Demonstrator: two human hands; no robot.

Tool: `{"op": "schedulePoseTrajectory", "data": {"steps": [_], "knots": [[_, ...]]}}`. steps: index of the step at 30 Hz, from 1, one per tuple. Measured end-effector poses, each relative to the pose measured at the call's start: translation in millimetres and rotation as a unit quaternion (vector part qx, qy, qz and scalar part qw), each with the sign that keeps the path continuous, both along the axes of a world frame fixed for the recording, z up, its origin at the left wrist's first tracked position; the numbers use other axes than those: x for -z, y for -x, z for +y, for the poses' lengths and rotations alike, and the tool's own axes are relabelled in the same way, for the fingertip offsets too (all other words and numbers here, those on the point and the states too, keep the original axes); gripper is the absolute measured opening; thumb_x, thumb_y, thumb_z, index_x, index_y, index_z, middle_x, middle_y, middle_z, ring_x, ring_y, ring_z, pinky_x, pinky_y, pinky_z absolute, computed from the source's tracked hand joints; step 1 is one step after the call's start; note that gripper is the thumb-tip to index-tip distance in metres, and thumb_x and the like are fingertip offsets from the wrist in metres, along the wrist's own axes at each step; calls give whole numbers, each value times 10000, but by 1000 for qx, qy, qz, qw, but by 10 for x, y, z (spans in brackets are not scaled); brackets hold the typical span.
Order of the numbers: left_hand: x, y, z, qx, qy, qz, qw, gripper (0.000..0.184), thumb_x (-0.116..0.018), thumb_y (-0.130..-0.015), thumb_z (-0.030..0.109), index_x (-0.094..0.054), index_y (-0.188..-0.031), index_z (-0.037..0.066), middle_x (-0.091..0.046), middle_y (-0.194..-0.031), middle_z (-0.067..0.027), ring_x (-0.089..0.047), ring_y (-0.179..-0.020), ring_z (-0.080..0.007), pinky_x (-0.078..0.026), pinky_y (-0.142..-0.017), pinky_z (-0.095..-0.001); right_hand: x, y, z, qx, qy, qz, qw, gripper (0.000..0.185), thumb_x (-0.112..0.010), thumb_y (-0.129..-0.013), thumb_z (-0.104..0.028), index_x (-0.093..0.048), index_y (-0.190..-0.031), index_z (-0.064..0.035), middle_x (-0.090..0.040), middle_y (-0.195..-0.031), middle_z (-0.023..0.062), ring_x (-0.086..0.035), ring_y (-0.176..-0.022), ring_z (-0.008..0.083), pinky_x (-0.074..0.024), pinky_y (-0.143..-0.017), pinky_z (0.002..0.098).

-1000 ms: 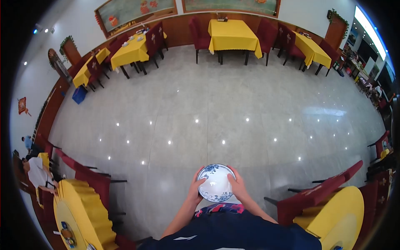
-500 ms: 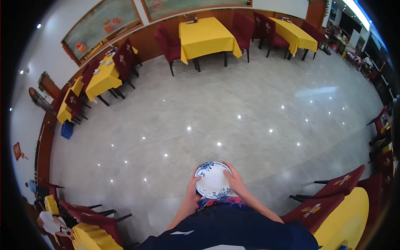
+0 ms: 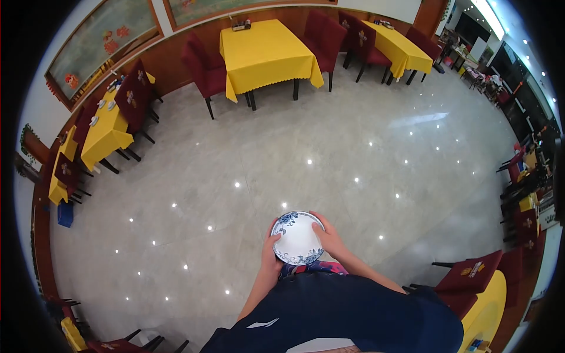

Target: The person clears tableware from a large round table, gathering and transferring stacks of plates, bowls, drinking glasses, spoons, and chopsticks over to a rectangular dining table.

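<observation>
Left fingers and right fingers pinch a blue-and-white floral plate, which a loosened grip could drop onto the tiled floor beneath.

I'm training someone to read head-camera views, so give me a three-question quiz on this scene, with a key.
1. Multiple choice: what do the left hand and right hand hold?
A) a drinking glass
B) a white dish with a blue pattern
C) a folded napkin

2. True or false: both thumbs overlap the rim of what is held.

3. Fill the gap: the tablecloth near the top centre of the view is ____ in colour.

Key: 1 B; 2 true; 3 yellow.
</observation>
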State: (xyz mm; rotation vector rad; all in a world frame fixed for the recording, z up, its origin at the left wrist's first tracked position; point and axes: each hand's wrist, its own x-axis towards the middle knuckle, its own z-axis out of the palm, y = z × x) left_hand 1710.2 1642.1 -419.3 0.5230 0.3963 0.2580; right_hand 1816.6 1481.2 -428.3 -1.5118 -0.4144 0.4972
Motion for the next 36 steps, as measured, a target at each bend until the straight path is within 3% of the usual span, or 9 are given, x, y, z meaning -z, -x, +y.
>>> {"op": "schedulePoseTrajectory", "data": {"steps": [13, 18, 20, 23, 29, 33, 34, 35, 36], "knots": [[-303, -2048, 1350, 28, -55, 24, 998, 628, -508, -794, 34, -387, -1410, 47, -510, -1321, -192, -537, -1194, -312, -465, -1007, -406, -131, -1932, 1324, 33, -40, -1, 999, 384, -472, -978, -146, -480, -1345, -33, -590, -1216, 119, -539, -1112, 166, -413, -957, 283], [-217, -3306, 1924, 16, -51, 19, 998, 634, -506, -788, 43, -385, -1411, 48, -511, -1321, -190, -529, -1202, -321, -459, -1012, -419, -123, -3190, 1903, 37, -46, -22, 998, 380, -466, -980, -147, -482, -1341, -30, -589, -1218, 116, -536, -1122, 171, -407, -966, 286], [-317, -3828, 2131, 18, -47, 28, 998, 638, -506, -785, 45, -383, -1411, 48, -511, -1323, -189, -527, -1204, -323, -456, -1015, -424, -233, -3711, 2107, 41, -26, -29, 998, 368, -459, -982, -172, -489, -1330, -57, -590, -1217, 168, -545, -1155, 235, -394, -994, 317], [-597, -4584, 2382, 40, -40, 38, 998, 640, -504, -783, 58, -387, -1413, 55, -506, -1330, -186, -517, -1214, -325, -446, -1022, -426, -346, -4457, 2366, 42, -47, -23, 998, 372, -459, -981, -178, -485, -1332, -57, -586, -1228, 169, -545, -1162, 244, -397, -991, 320], [-739, -5669, 2805, 20, -58, 52, 997, 652, -514, -774, 69, -388, -1413, 62, -497, -1338, -184, -508, -1219, -327, -438, -1029, -414, -507, -5614, 2806, 22, -56, -14, 998, 388, -464, -979, -166, -472, -1346, -42, -572, -1258, 123, -534, -1159, 197, -404, -985, 301], [-482, -6113, 3110, 21, -66, 35, 997, 652, -518, -778, 98, -384, -1416, 70, -482, -1349, -191, -484, -1244, -323, -421, -1044, -433, -503, -6047, 3043, -4, -3, 11, 1000, 406, -462, -979, -197, -467, -1356, -46, -535, -1314, 152, -522, -1189, 233, -391, -1021, 334], [-298, -6120, 3223, 26, -90, 104, 990, 667, -529, -773, 123, -374, -1420, 71, -471, -1358, -197, -462, -1264, -341, -406, -1056, -465, -351, -6110, 3099, -7, -8, 42, 999, 411, -462, -979, -207, -467, -1360, -50, -517, -1338, 161, -504, -1215, 238, -375, -1044, 344], [-318, -6274, 3189, 41, -96, 15, 994, 691, -538, -766, 149, -356, -1429, 80, -456, -1369, -206, -458, -1265, -368, -405, -1056, -486, -21, -6184, 3164, 33, 56, -149, 987, 426, -457, -986, -223, -448, -1379, -59, -488, -1370, 167, -453, -1271, 230, -329, -1086, 349], [-103, -6360, 3289, 66, -17, 20, 997, 715, -533, -759, 160, -332, -1442, 92, -446, -1374, -212, -463, -1256, -391, -409, -1049, -506, 24, -6282, 3199, 10, 58, -109, 992, 442, -452, -992, -229, -416, -1405, -78, -477, -1381, 162, -408, -1313, 224, -296, -1102, 340]]}}
